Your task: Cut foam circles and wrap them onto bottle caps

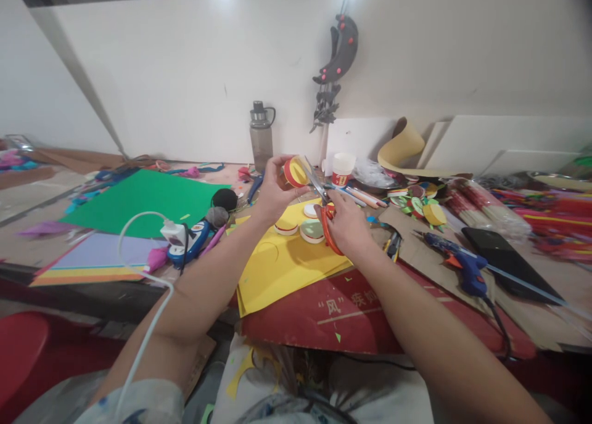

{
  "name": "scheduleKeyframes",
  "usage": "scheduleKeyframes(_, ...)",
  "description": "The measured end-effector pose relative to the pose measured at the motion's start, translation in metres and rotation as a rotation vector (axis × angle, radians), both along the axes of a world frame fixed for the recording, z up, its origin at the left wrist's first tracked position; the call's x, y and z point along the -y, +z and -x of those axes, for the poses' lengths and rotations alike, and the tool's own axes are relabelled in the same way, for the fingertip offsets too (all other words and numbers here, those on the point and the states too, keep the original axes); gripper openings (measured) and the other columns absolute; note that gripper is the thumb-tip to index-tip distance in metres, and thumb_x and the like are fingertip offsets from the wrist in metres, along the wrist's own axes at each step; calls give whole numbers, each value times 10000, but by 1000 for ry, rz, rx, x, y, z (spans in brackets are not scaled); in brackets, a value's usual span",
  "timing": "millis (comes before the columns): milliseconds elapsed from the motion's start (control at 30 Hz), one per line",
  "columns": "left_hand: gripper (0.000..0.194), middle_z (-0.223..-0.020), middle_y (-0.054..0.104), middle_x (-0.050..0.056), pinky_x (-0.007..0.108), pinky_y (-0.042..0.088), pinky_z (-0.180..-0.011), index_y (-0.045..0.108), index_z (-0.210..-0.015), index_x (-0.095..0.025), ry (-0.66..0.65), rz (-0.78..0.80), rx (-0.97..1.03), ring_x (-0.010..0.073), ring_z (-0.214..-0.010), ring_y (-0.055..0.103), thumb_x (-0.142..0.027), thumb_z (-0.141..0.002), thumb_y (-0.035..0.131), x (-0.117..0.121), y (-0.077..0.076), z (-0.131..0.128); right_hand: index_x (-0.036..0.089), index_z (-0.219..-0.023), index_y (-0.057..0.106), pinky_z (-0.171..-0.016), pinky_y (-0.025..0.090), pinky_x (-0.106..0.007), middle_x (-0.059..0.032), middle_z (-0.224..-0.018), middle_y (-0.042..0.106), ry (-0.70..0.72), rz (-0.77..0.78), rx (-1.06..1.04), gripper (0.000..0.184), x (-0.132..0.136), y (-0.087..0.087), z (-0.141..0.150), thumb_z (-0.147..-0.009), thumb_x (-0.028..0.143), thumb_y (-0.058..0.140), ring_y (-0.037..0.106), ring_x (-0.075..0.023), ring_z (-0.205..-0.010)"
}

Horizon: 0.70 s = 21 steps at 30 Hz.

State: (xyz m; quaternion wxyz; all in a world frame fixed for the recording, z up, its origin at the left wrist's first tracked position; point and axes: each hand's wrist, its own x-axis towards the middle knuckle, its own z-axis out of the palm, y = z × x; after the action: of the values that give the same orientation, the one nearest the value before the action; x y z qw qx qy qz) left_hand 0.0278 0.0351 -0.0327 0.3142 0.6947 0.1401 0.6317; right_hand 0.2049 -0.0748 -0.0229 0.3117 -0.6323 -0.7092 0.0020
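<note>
My left hand (274, 190) is raised over the table and pinches a small round piece with a red rim and yellow face (295, 171). My right hand (348, 225) grips orange-handled scissors (324, 209); their blades point up and left and meet the edge of the round piece. Under both hands lies a yellow foam sheet (282, 265) with a round hole cut in it. Three more small round pieces (311, 230) rest on that sheet just below the scissors.
A green sheet (143, 201) lies at the left, with purple and orange sheets nearer. A blue glue gun (465, 269) and a black phone (504, 257) lie at the right. A grey bottle (261, 135) and a paper cup (343, 168) stand by the white wall. A white cable (143, 288) crosses my left arm.
</note>
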Motion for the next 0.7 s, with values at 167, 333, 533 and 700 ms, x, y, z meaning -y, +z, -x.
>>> scheduleKeyframes(167,799,-1378,564,63,377,531,-1058,487,-1263,-315,8,39,11,229,-1239,632,-452,-646,977,6,3,-1,190,-1317,632,-825,466,-374,-178,-1193,697,-27,-4,37,388,1,0,0,-1029,422,514,660,-324,-1001)
scheduleKeyframes(333,813,-1388,559,68,381,538,-1044,490,-1269,-317,4,64,2,237,-1249,630,-454,-636,981,7,4,1,189,-1318,632,-806,461,-368,-177,-1163,708,-30,-1,57,386,1,1,0,-1036,419,502,664,-320,-983)
scheduleKeyframes(533,825,-1354,596,67,379,552,-1018,511,-1304,-316,-34,95,-2,228,-1195,652,-442,-639,984,1,3,5,181,-1325,634,-814,462,-362,-175,-1146,726,-23,6,70,393,0,2,-2,-1039,411,493,667,-319,-1015)
scheduleKeyframes(700,795,-1352,620,57,397,554,-1045,545,-1313,-325,-123,150,41,227,-1200,663,-387,-651,982,0,7,9,173,-1301,641,-827,460,-365,-170,-1129,741,-7,-6,84,376,-1,1,-4,-1042,394,481,668,-317,-1024)
